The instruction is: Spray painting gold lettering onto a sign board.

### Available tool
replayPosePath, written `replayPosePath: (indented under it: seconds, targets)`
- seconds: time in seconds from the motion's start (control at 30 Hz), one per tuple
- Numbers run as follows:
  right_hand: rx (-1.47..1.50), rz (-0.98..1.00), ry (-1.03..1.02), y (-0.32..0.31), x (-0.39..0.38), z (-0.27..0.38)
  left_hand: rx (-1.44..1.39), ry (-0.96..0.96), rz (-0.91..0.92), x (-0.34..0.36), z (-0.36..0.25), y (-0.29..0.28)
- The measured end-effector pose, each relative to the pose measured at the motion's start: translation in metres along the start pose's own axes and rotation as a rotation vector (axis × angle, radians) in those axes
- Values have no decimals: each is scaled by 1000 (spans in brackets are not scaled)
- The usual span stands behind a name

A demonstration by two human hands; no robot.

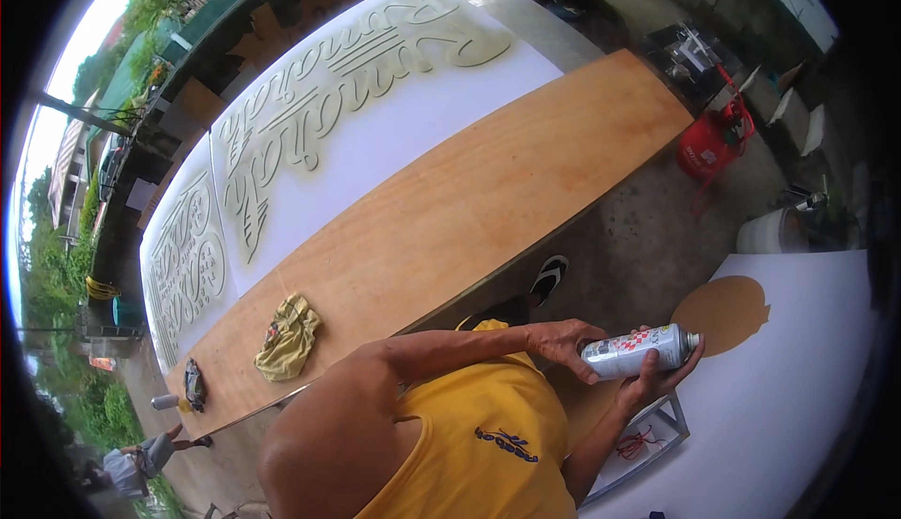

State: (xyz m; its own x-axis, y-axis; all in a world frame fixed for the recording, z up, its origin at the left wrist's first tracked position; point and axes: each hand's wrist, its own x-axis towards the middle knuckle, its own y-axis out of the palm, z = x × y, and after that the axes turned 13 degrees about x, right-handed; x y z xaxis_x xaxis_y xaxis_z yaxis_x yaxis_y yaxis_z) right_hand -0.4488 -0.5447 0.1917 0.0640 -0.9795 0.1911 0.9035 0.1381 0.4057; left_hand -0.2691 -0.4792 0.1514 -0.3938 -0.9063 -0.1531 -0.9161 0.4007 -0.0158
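A silver spray can (631, 354) with a red and white label lies almost level between my hands, in front of my yellow shirt. My left hand (566, 343) grips it round the base end. Fingers of my right hand (660, 380) wrap its top end near the nozzle. Behind the can is a white sheet (798, 378) with a round brown shape (723, 312) on it. A long plywood board (450, 209) stretches beyond my left arm, and a crumpled yellowish cloth (287, 339) rests on its near left part.
White panels (394, 115) with outlined lettering lie past the board. A red tank (709, 144) stands by its far right end, a white bucket (772, 233) nearer. A small can (164, 402) sits at the board's left end. Another person (131, 467) is at lower left.
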Motion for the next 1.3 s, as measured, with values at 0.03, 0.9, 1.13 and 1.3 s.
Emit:
replayPosePath:
  seconds: [0.03, 0.9, 1.13, 1.3]
  targets:
    - [-72, 22, -35, 0, 16, -9, 11, -3, -24, 10, 3, -11]
    - [-177, 205, 125, -91, 493, -79, -84, -119, -626, 384, -4, -169]
    - [-317, 281, 0, -179, 644, -91, 37, -529, -1183, 415, 3, -197]
    - [-395, 261, 24, -192, 692, -91, -26, -599, -1273, 432, 22, -192]
